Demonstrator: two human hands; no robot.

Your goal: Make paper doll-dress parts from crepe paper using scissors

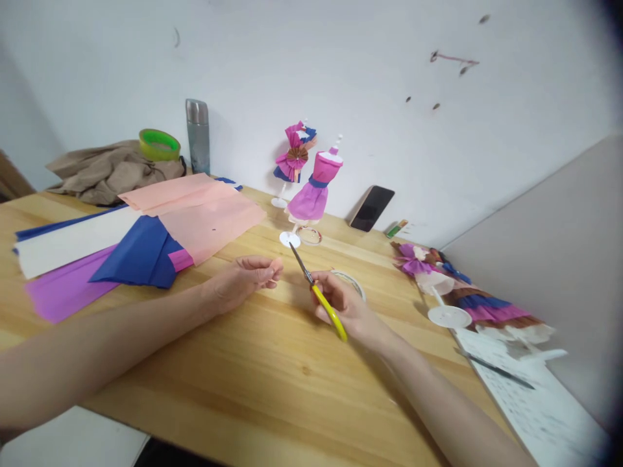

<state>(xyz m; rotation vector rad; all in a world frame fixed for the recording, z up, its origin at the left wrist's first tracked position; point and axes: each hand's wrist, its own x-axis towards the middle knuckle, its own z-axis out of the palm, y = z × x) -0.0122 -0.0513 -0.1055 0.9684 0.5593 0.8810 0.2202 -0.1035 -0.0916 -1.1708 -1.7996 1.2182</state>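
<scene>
Scissors [318, 295] with yellow handles sit in the right hand [343, 301], whose fingers are curled around the handles; the blades look closed and point forward, away from the person. The left hand [243, 279] pinches a small peach scrap [276, 264] between thumb and fingertips, above the wooden table [243, 376]. The scrap is near the blades but apart from them. A clear ring [359, 285] lies just beside the right hand, partly hidden by it.

Left of the hands, a peach sheet [209, 214] overlaps blue paper [139, 253], with purple paper [63, 292] and a white sheet [78, 237] beside them. Behind stand a flask [198, 139] and a brown cloth [117, 168] with a green tape roll [159, 144] on top.

Straight ahead, a pink dress [316, 181] with a blue waistband is on a small white stand, tilted in view; a second, ruffled dress [294, 152] stands behind it. A phone [372, 209] leans against the wall [379, 130]. On the right, a pen [499, 370] lies on a marked white sheet.
</scene>
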